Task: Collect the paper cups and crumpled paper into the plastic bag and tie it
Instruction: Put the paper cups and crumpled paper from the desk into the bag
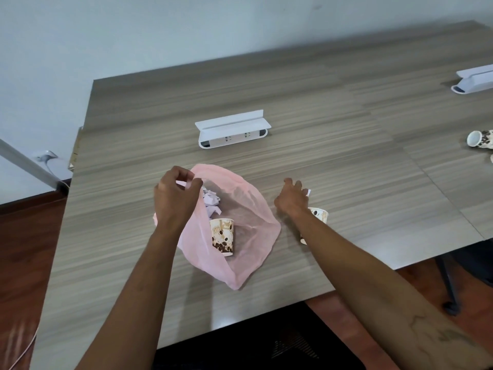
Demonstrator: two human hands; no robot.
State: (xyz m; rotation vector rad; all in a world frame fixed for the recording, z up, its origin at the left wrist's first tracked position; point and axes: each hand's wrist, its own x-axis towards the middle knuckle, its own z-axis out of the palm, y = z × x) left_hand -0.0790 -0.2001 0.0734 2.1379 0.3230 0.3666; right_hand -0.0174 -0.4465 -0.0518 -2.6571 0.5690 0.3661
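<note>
Pink, thin plastic makes up the bag (240, 222), which lies open on the wood-grain surface (333, 124) between the two hands. The left hand (177, 196) pinches the bag's rim at its near-left edge, fingers curled round a fold of plastic, and lifts that side so the mouth gapes. Inside the bag lie a paper cup (222, 236) printed with coffee beans, on its side, and crumpled paper (212, 201) just beyond it, partly covered by the left hand.

The right hand (292, 196) is just beside the bag's right edge, apart from it, fingers bent downward over the surface. A small white scrap (309, 193) shows at its fingertips; whether the fingers grip it I cannot tell. A second cup (320, 213) lies under the right wrist and forearm, mostly hidden, only its rim and a bit of its base showing.

Well apart, at the right edge of the view, a third cup (480, 139) lies on its side and is cut off by the frame. A white socket block (232, 132) sits beyond the bag, and another (474, 81) is cut off at the far right.
</note>
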